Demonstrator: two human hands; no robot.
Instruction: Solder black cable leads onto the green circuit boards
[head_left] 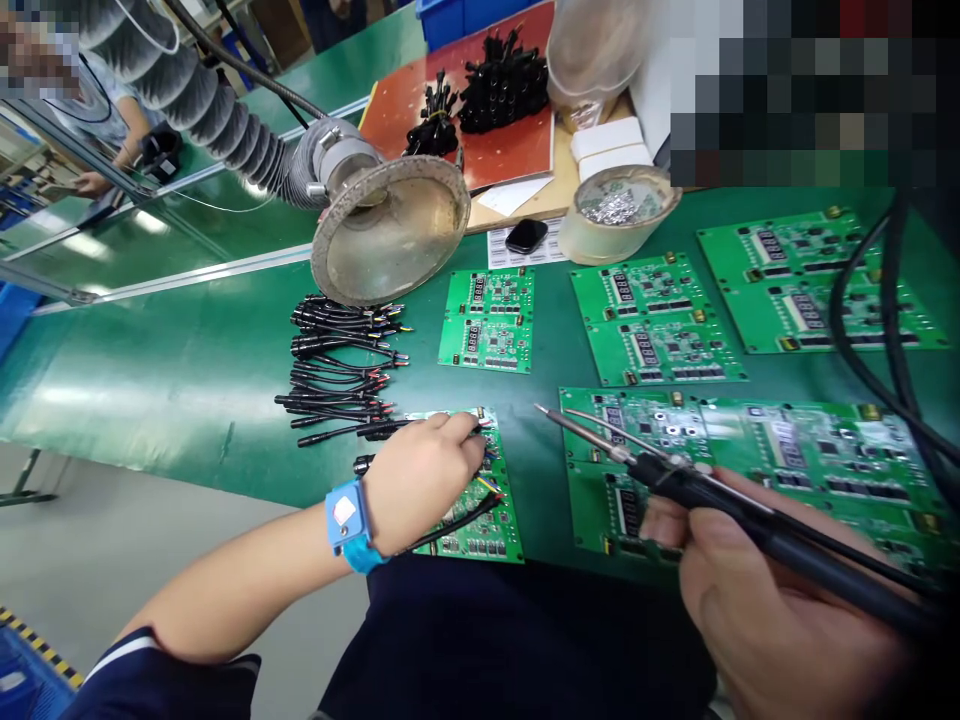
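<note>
My left hand [427, 470], with a blue wrist strap [347, 515], is closed over a green circuit board [512, 535] near the table's front edge. Its fingertips pinch a thin black cable [379, 428] whose bare coloured wires reach the board's upper edge. Another black cable [469, 512] lies across the same board, its wire ends by the right side. On the right, my right hand [757, 600] grips a black soldering iron [697, 490] with a thin metal tube along it. The iron's tip points left, above the gap between boards and apart from them.
Several black cables [337, 370] lie left of more circuit boards [487, 320]. A fume extractor hood [390, 235] hangs over the table. Behind stand a tape roll [600, 235] holding metal bits and a red board [510, 150] with cable bundles. Black cords [889, 310] loop at right.
</note>
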